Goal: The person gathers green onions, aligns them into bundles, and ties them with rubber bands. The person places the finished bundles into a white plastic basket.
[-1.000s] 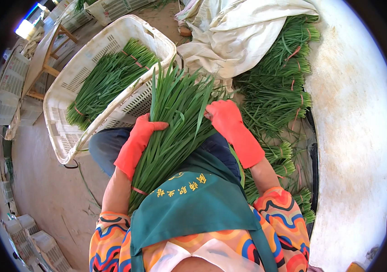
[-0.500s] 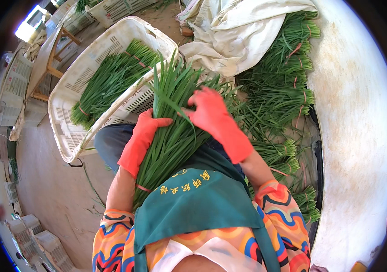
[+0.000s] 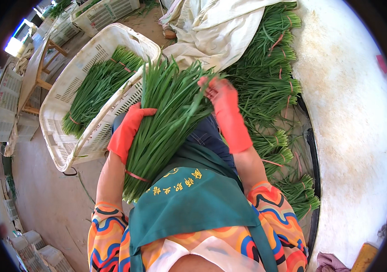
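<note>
In my lap lies a long bunch of green leafy chives (image 3: 166, 122), tied low down with a pink band. My left hand (image 3: 132, 124), in a red rubber glove, grips the bunch's left side. My right hand (image 3: 218, 95), gloved the same, is slightly blurred at the upper right of the bunch, fingers curled on some leaf tips. To the left stands a white plastic basket (image 3: 57, 113) holding banded bunches (image 3: 93, 90). At my right, more banded bunches (image 3: 270, 86) lie in a row, partly under a pale cloth (image 3: 211, 27).
More white crates (image 3: 102, 16) stand behind the basket and along the left, beside a wooden bench (image 3: 37, 77). A stained white surface (image 3: 343, 136) runs along the right. A yellow object (image 3: 363, 258) and a checked cloth (image 3: 332, 263) lie at the lower right.
My right hand reached across the leaves, then moved up and right to the leaf tips. My left hand keeps its hold. The view has shifted slightly.
</note>
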Available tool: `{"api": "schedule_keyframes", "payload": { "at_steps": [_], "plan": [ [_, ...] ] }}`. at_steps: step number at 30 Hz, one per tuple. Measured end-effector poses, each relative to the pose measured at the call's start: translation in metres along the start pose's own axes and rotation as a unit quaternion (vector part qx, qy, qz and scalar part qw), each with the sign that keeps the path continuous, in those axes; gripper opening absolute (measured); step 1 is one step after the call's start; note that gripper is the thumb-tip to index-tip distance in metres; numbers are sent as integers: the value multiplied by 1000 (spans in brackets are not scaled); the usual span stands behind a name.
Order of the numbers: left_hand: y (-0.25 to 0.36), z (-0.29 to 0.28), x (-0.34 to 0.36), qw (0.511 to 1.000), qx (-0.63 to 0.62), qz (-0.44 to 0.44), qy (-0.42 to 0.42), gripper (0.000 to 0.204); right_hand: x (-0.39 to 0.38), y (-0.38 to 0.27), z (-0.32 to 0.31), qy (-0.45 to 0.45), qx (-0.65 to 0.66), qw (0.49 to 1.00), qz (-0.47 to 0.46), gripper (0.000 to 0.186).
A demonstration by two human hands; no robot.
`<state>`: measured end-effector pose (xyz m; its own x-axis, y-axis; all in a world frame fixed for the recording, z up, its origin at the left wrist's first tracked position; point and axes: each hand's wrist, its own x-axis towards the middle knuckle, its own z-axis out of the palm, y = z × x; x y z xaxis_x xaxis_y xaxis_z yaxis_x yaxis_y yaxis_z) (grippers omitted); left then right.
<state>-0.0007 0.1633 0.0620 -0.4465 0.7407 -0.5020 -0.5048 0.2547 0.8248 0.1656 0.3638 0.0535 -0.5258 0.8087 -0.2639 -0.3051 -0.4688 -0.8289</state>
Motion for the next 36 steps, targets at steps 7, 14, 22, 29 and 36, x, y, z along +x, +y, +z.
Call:
{"api": "schedule_keyframes", "payload": {
  "at_steps": [7,14,22,29,36],
  "plan": [
    [-16,-26,26,999,2,-32,-25,38,35,-17,-84,110,-412,867,-257,31],
    [-9,-28,31,970,216,55,101,76,-48,-2,-26,-110,-431,894,52,32],
    [-15,40,-11,741,610,250,127,104,-39,24,-20,-18,-371,927,44,19],
    [-22,33,9,805,554,157,143,99,-17,72,-63,84,-506,839,-182,15],
    [-29,35,11,768,574,181,220,96,3,-4,-74,99,-507,826,-226,21]
  ]
}}
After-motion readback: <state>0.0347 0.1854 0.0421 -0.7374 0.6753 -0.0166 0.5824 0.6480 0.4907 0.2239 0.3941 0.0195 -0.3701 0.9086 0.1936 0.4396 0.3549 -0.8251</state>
